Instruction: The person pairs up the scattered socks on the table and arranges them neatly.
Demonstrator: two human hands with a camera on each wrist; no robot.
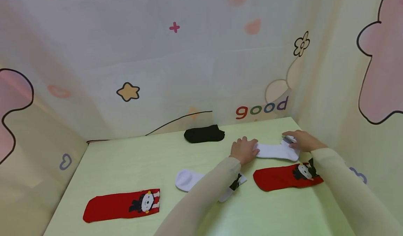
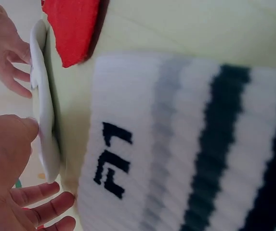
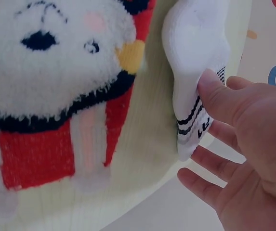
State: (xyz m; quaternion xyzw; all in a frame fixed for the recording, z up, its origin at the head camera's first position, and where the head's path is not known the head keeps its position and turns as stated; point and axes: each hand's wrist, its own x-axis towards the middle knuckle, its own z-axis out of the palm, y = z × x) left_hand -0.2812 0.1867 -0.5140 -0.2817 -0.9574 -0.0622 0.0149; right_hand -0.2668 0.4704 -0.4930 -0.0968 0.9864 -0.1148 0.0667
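A white sock (image 1: 272, 151) with dark stripes at its cuff lies flat at the back right of the table. My left hand (image 1: 245, 150) is at its toe end, thumb touching the edge and fingers spread loosely, as the left wrist view shows. At the cuff is my right hand (image 1: 303, 141); in the right wrist view its thumb rests on the sock (image 3: 195, 53) while the other fingers extend loosely past it. Under my left forearm lies another white sock (image 1: 189, 180), partly hidden, its striped, lettered cuff (image 2: 123, 144) filling much of the left wrist view.
A red sock with an animal face (image 1: 283, 177) lies just in front of the white sock at right. A similar red sock (image 1: 110, 206) is at the front left. Near the back edge sits a black sock (image 1: 204, 134). Printed cloth walls (image 1: 189, 61) enclose the table.
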